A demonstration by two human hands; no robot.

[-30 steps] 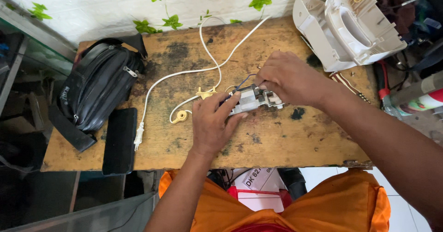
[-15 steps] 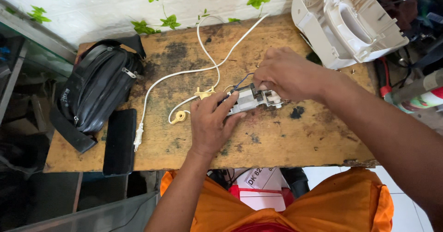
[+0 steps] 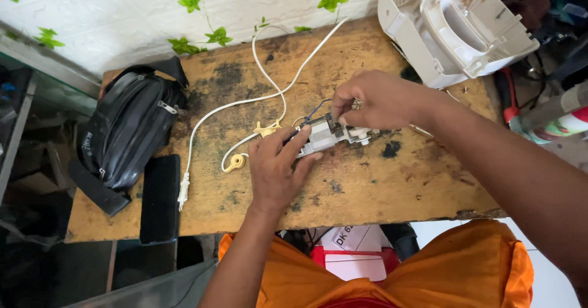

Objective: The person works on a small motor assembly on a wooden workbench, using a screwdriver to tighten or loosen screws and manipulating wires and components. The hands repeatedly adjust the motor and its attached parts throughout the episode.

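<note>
Stained wooden bench (image 3: 392,191): hands cover small grey part (image 3: 323,135), details unclear

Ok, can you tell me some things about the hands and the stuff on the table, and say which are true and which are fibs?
1. Both hands touch the small grey part. True.
2. The left hand holds the black phone. False: the phone lies alone at the table's left edge.
3. The black bag lies beside the phone. True.
4. The right hand grips the white casing. False: it works at the grey part.
</note>
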